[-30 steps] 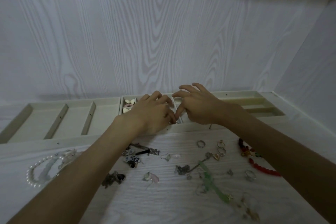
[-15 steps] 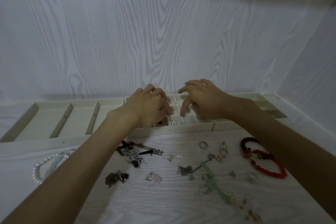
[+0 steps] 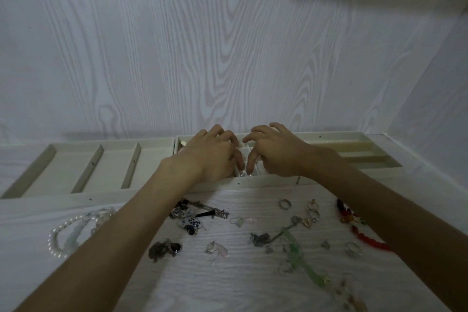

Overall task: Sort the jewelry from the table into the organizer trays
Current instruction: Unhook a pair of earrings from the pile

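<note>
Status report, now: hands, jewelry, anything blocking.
Both hands over middle tray. Left hand and right hand fingertips at small earrings; grip unclear. Rings, bracelets unsorted on table. Nothing blocking.

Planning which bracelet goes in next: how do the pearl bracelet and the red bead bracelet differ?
The pearl bracelet is white and lies at the table's left edge, overlapping a pale translucent bracelet; the red bracelet is red with darker beads and lies on the right, partly hidden under the right forearm. Both are beaded loops lying flat on the table, outside the trays.

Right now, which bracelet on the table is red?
The red beaded bracelet by the right forearm; the pearl bracelet at the left is white.
</note>
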Motion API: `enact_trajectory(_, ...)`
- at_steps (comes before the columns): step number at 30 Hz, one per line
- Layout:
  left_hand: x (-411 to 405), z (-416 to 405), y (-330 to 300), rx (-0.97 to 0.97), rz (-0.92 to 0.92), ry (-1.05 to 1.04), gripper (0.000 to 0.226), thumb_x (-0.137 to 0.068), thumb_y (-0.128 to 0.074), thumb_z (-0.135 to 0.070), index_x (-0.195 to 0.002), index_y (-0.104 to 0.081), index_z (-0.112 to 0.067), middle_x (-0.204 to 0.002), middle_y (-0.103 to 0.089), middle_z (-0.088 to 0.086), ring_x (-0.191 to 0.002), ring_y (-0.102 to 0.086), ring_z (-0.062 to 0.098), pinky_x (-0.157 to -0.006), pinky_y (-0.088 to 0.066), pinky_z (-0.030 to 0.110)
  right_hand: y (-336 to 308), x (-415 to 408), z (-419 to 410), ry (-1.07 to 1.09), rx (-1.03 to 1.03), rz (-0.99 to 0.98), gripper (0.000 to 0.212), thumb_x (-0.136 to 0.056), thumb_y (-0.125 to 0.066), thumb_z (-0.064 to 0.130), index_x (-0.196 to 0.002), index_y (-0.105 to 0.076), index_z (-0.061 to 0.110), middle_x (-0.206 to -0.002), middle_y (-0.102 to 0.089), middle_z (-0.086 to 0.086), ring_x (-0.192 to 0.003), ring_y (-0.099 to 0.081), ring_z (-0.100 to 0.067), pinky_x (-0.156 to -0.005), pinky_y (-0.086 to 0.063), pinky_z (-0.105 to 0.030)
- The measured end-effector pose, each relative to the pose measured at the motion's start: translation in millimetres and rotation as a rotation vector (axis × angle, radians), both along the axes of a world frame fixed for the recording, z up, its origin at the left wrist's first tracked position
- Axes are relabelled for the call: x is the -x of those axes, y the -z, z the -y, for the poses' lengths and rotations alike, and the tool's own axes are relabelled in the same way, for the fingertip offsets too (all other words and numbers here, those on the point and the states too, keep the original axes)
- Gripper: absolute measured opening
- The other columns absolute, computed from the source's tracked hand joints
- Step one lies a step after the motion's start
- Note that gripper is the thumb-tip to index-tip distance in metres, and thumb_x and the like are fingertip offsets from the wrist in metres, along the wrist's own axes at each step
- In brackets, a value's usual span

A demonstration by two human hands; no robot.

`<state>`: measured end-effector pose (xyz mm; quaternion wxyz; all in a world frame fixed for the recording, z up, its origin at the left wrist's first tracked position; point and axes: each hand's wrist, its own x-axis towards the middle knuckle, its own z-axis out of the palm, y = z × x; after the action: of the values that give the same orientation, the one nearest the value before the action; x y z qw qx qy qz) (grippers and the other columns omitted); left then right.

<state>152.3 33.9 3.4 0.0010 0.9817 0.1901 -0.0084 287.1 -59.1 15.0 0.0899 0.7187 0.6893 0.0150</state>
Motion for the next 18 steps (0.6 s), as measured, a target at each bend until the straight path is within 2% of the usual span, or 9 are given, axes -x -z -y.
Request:
enact_trajectory(6,9,4,-10,0.062,0.121,-0.011,0.034,-0.095,-0.041,-0.02,-0.114,-0.064,-0.037,-0.136,-0.045,-0.009,-0.121,-0.034,0.014,-0.091,-0.027,0.027,-19,-4,14,-0.022,-0.121,-0.072,0.047,-0.083,-0.05,0.001,-0.102,-0.069,0.039,-0.147,-0.038,0.006,-0.139,-0.022,-0.011,-0.115,-0.011,-0.04)
enact_trajectory(9,23,16,-22,0.152,0.159,-0.018,0.032,-0.094,-0.045,-0.018,-0.11,-0.065,-0.037,-0.125,-0.057,-0.009,-0.109,-0.046,0.012,-0.088,-0.038,0.03,-38,-8,51,-0.019,-0.175,-0.103,0.049,-0.085,-0.047,-0.004,-0.102,-0.07,0.036,-0.143,-0.043,0.006,-0.136,-0.027,-0.011,-0.112,-0.014,-0.033)
enact_trajectory(11,33,30,-26,0.219,0.155,-0.014,0.029,-0.095,-0.045,-0.022,-0.109,-0.065,-0.039,-0.117,-0.061,-0.014,-0.1,-0.052,0.007,-0.083,-0.041,0.027,-41,-9,84,0.001,-0.19,-0.157,0.045,-0.088,-0.048,-0.003,-0.099,-0.071,0.034,-0.135,-0.051,0.006,-0.128,-0.038,-0.01,-0.107,-0.022,-0.03)
enact_trajectory(13,38,45,-25,0.276,0.131,-0.004,0.028,-0.096,-0.045,-0.026,-0.109,-0.064,-0.041,-0.114,-0.06,-0.016,-0.1,-0.055,0.006,-0.085,-0.044,0.027,-35,-10,114,0.088,-0.134,-0.279,0.037,-0.092,-0.05,0.005,-0.098,-0.07,0.035,-0.125,-0.057,0.009,-0.116,-0.047,-0.007,-0.103,-0.032,-0.028)
enact_trajectory(15,38,62,-17,0.345,0.133,0.017,0.027,-0.095,-0.047,-0.025,-0.108,-0.065,-0.041,-0.109,-0.062,-0.015,-0.098,-0.058,0.006,-0.086,-0.047,0.028,-23,-8,141,0.181,-0.055,-0.35,0.03,-0.093,-0.052,0.013,-0.1,-0.068,0.037,-0.12,-0.058,0.012,-0.109,-0.053,-0.008,-0.1,-0.04,-0.032)
enact_trajectory(18,34,82,2,0.404,0.141,0.038,0.028,-0.094,-0.049,-0.021,-0.11,-0.065,-0.038,-0.116,-0.063,-0.012,-0.103,-0.059,0.007,-0.085,-0.047,0.027,-2,-5,172,0.304,-0.038,-0.332,0.028,-0.094,-0.052,0.018,-0.111,-0.065,0.035,-0.123,-0.058,0.008,-0.109,-0.055,-0.011,-0.097,-0.044,-0.033)
